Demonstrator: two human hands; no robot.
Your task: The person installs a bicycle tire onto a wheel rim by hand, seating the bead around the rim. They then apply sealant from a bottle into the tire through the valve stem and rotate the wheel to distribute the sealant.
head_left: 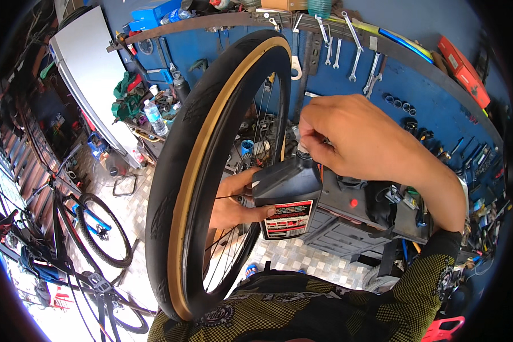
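A black plastic bottle [285, 188] with a red, black and white label stands slightly tilted in front of me. My left hand [236, 205] grips its left side, thumb across the front. Over the bottle's mouth, the fingers of my right hand [345, 134] pinch a small pale piece at the neck; whether it is a cap or a seal I cannot make out. To the left, a bicycle wheel [182, 171] with a black tyre and tan sidewall stands upright close to my body. Its rim and spokes partly cover my left hand and forearm; what supports the wheel is hidden.
Wrenches [356, 57] hang on the blue tool wall. A grey workbench [347, 205] with tools and drawers stands beyond the bottle. Bicycles [100, 231] are at the left on the tiled floor, and a water bottle [154, 117] stands on a cluttered bench.
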